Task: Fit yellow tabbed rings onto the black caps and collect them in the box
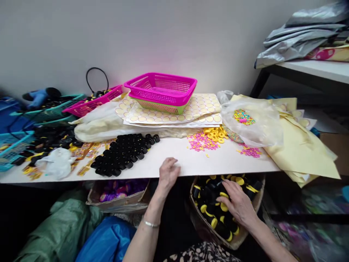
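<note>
My left hand (169, 174) rests at the front edge of the white table (188, 160), fingers curled in; whether anything is inside them is hidden. To its left stand rows of black round pieces (122, 153). My right hand (238, 200) reaches into a cardboard box (203, 222) below the table edge. Its thumb and fingers are apart over a heap of small black containers with yellow ends (209, 209), touching some of them. No piece is visibly gripped there.
Pink beads (203, 142) and yellow rings (216, 134) lie on the table. Behind are a magenta basket (163, 96) on printed sheets (174, 116) and a plastic bag (259, 123). A second box (120, 207) with purple items and a blue bag (106, 240) sit below left.
</note>
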Tool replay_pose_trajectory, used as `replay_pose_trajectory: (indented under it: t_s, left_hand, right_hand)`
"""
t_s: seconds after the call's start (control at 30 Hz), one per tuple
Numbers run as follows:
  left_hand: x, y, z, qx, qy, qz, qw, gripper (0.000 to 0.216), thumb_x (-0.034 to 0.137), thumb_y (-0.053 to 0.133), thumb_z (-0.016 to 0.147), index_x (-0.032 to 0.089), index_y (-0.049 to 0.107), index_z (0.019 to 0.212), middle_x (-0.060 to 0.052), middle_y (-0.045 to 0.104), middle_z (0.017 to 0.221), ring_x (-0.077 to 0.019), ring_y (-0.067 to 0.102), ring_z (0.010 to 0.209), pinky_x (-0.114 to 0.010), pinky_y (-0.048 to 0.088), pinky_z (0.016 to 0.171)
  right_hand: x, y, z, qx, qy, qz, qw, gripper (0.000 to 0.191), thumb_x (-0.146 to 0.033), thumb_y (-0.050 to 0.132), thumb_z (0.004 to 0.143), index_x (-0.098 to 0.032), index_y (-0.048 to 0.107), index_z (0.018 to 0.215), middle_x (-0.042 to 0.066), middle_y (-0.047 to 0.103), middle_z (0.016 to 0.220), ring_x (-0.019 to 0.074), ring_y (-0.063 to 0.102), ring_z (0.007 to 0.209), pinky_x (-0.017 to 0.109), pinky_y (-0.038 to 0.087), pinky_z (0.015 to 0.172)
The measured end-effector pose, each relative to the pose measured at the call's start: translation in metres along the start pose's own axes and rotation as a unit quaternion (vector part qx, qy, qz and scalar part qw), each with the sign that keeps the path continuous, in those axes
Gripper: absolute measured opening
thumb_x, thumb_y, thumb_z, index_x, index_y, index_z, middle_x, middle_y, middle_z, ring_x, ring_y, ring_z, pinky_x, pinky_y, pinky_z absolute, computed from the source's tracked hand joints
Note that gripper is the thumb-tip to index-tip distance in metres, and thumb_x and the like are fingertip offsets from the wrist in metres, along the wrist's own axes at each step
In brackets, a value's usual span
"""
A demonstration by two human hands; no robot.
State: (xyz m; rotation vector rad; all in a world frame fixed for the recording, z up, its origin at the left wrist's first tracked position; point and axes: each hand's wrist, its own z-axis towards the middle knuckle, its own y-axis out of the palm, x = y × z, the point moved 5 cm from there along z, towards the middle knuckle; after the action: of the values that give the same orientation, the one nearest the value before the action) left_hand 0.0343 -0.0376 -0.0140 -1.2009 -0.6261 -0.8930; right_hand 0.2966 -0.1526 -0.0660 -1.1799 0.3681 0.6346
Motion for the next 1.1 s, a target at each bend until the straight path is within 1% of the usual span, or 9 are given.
replay_pose_trajectory:
  t_s: [0.13,0.2,0.33,0.43,0.53,0.73,0.83,0.93,1.1]
  left_hand:
    - [-0.025,-0.043,0.056,0.208,-0.066,0.198,0.956,0.023,0.019,0.053,0.070,0.016,0.065,0.089,-0.009,0.056,0.097,-0.0230,0.051,0.089,-0.035,0.044,0.076]
    - [-0.023,-0.057,0.077,0.255,-0.069,0.312,0.912,0.021,0.024,0.053,0.073,0.017,0.065,0.089,-0.012,0.053,0.106,-0.0281,0.045,0.101,-0.040,0.039,0.084]
    - [-0.025,-0.059,0.119,0.182,-0.048,0.448,0.874,0.023,0.032,0.057,0.073,0.015,0.064,0.087,-0.017,0.042,0.125,-0.0368,0.029,0.118,-0.049,0.029,0.090]
    - [-0.038,-0.053,0.143,0.110,-0.043,0.483,0.867,0.022,0.032,0.059,0.070,0.014,0.065,0.080,-0.019,0.045,0.121,-0.0411,0.025,0.119,-0.054,0.026,0.088]
    - [-0.042,-0.051,0.153,0.114,-0.018,0.480,0.870,0.022,0.032,0.059,0.068,0.013,0.065,0.077,-0.019,0.048,0.117,-0.0408,0.028,0.118,-0.053,0.028,0.086]
    - [-0.019,-0.035,0.119,0.124,0.067,0.355,0.924,0.030,0.035,0.058,0.066,0.014,0.064,0.086,-0.011,0.058,0.108,-0.0321,0.041,0.111,-0.045,0.035,0.089]
    - [-0.022,-0.006,0.082,0.062,0.018,0.190,0.980,0.029,0.030,0.060,0.062,0.017,0.064,0.087,-0.005,0.063,0.089,-0.0225,0.056,0.089,-0.035,0.044,0.082]
    - [-0.026,0.020,0.047,0.040,-0.049,0.061,0.996,0.028,0.025,0.061,0.058,0.018,0.064,0.085,-0.003,0.063,0.087,-0.0188,0.059,0.082,-0.031,0.048,0.077]
    - [-0.020,0.036,0.025,0.047,-0.052,-0.027,0.997,0.030,0.020,0.063,0.058,0.019,0.064,0.088,-0.002,0.060,0.091,-0.0167,0.060,0.083,-0.030,0.049,0.079]
  right_hand:
    - [0.013,-0.006,-0.001,0.083,-0.056,-0.026,0.995,0.035,-0.032,0.062,0.076,-0.019,0.058,0.108,0.013,0.058,0.113,0.0274,0.055,0.102,0.044,0.045,0.088]
    - [0.020,-0.008,0.000,0.134,-0.034,0.003,0.990,0.028,-0.028,0.061,0.077,-0.018,0.058,0.103,0.012,0.058,0.110,0.0245,0.057,0.097,0.041,0.048,0.084]
    - [0.019,-0.010,0.015,0.152,0.027,0.070,0.985,0.017,-0.023,0.057,0.079,-0.018,0.058,0.095,0.010,0.057,0.099,0.0190,0.058,0.084,0.031,0.050,0.069]
    - [0.010,-0.018,0.041,0.151,0.033,0.087,0.984,0.012,-0.021,0.054,0.081,-0.019,0.059,0.092,0.007,0.055,0.090,0.0164,0.056,0.077,0.030,0.048,0.066]
    - [0.009,-0.025,0.079,0.150,0.028,0.067,0.986,0.012,-0.021,0.050,0.081,-0.020,0.059,0.088,0.006,0.054,0.088,0.0168,0.055,0.080,0.030,0.046,0.069]
    - [0.053,-0.025,0.161,0.142,0.132,-0.082,0.978,0.023,-0.015,0.042,0.077,-0.016,0.061,0.090,0.009,0.055,0.094,0.0204,0.053,0.088,0.032,0.043,0.076]
    - [0.074,-0.021,0.190,0.096,0.147,-0.117,0.978,0.026,-0.017,0.044,0.074,-0.016,0.061,0.094,0.009,0.055,0.097,0.0210,0.051,0.089,0.033,0.041,0.078]
    - [0.082,-0.021,0.201,0.071,0.123,-0.117,0.983,0.025,-0.021,0.049,0.071,-0.016,0.061,0.092,0.009,0.055,0.094,0.0213,0.050,0.086,0.033,0.040,0.077]
    - [0.077,-0.019,0.192,0.081,0.088,-0.059,0.991,0.014,-0.021,0.048,0.072,-0.017,0.061,0.074,0.005,0.054,0.080,0.0188,0.051,0.077,0.030,0.040,0.070]
